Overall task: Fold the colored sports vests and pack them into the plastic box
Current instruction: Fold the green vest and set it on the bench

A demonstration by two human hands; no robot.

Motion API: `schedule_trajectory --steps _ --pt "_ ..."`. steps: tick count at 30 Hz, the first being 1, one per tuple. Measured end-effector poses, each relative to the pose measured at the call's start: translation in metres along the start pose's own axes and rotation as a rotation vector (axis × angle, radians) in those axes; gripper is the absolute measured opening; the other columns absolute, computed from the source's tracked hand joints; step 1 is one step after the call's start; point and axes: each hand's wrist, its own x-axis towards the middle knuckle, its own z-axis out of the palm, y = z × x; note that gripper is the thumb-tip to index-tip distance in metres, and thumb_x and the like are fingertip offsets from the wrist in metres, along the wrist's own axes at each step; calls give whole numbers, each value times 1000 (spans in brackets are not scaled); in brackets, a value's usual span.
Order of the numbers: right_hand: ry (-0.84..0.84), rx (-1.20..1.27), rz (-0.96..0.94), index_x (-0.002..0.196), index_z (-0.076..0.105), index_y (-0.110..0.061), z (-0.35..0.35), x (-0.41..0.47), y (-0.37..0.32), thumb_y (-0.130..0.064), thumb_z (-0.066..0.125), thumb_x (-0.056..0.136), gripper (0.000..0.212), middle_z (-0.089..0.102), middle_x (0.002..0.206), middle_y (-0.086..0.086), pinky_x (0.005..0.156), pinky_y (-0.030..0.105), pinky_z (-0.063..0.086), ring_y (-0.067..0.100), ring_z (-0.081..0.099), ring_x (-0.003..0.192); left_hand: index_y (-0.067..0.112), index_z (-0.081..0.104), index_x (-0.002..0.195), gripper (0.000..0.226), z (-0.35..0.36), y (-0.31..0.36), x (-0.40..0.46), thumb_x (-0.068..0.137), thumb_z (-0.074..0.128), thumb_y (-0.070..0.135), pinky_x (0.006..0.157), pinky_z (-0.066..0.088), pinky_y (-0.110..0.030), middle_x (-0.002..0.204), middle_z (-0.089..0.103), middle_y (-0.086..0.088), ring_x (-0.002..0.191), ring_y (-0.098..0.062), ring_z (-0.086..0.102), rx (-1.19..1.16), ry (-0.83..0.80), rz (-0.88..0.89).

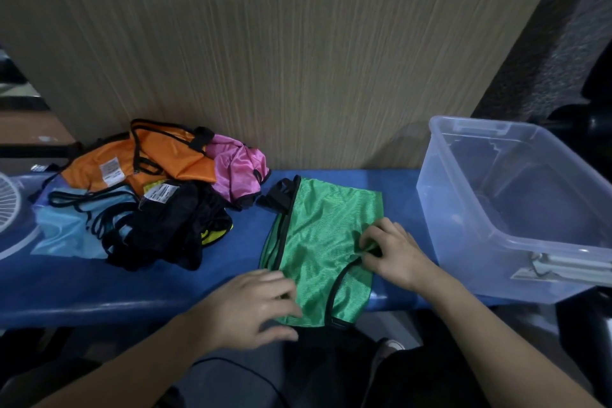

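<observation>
you are at the first vest, it seems: the green vest [323,242] lies partly folded on the blue table [99,281], between the pile and the plastic box [516,209]. your right hand [394,252] pinches its edge near the black trim, your left hand [255,305] rests with loose fingers on its near corner. the box looks empty, and the pile of vests [149,189], orange, pink, black, light blue, still waits unfolded.

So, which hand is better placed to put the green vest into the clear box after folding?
Probably the right hand: it already pinches the green mesh vest on the side nearest the clear plastic box. The left hand rests at the vest's far edge.
</observation>
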Motion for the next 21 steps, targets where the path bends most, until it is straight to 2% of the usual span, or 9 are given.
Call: schedule_trajectory --steps 3,7,9,12,16,19,21 --pt "39 147 50 97 59 -35 -3 7 -3 -41 62 91 9 46 107 -10 98 36 31 14 40 110 29 71 108 25 -5 -2 8 99 59 48 76 46 -24 100 58 12 90 -7 55 -103 106 -78" --pt "85 251 97 97 60 -37 -3 16 -5 -49 59 94 13 50 107 -12 94 34 24 12 41 112 25 73 104 18 -11 -19 25 99 61 38 73 48 -27 97 57 12 92 -4 55 -180 279 -205" --pt "142 331 105 104 58 -39 -3 20 -7 -56 57 92 21 53 110 -16 97 35 25 9 43 114 26 72 104 20 -10 -32 35 98 60 41 76 49 -32 98 56 14 95 -5 55 -211 328 -285" --pt "235 406 91 115 53 -46 -3 26 -10 -72 44 80 44 52 111 -23 105 41 30 2 44 114 32 67 112 32 -7 -54 52 94 54 56 91 47 -32 108 51 20 109 -6 52 -280 344 -456" --pt "263 427 147 125 51 -43 -6 38 -8 -78 37 76 63 48 119 -19 103 33 24 4 39 123 39 60 122 45 -6 -80 85 87 55 67 102 38 -27 121 45 27 122 1 44 -353 353 -578" --pt "306 453 232 129 50 -37 -8 47 -4 -72 48 85 57 46 125 -15 101 31 24 11 39 127 38 56 131 56 1 -98 115 84 57 68 106 35 -32 130 46 27 125 -2 43 -319 336 -654" --pt "340 436 264 133 49 -32 -8 52 1 -59 55 92 49 47 129 -11 104 33 28 15 41 128 39 54 134 64 9 -108 131 80 47 72 102 30 -33 135 49 23 125 -8 44 -214 325 -728"
